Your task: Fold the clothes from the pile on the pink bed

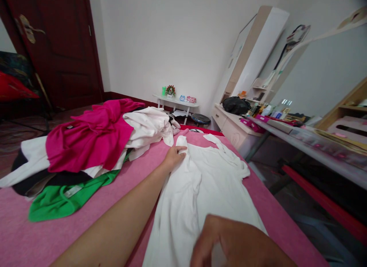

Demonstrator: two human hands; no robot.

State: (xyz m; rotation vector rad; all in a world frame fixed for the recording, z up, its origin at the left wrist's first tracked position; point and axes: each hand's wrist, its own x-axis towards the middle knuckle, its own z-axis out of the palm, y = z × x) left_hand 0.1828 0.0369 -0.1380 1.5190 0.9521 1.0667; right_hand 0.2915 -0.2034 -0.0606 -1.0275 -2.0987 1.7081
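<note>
A white long-sleeved shirt [220, 183] lies spread on the pink bed cover [143, 179], its left side folded inward lengthwise and a sleeve bent along the right shoulder. At the far end of that folded side, my left hand [173, 158] grips the cloth near the shoulder between thumb and fingers. My right hand [229, 240] is low over the near part of the shirt, blurred, with its fingers curled downward. Its fingertips run past the bottom edge of the picture, so their hold on the cloth is hidden.
Left of the shirt is a heap of clothes: a magenta garment [91, 140], a white one [150, 125] and a green one [61, 202]. A cluttered dressing table [304, 144] borders the bed's right side. A low white table [174, 101] stands by the far wall.
</note>
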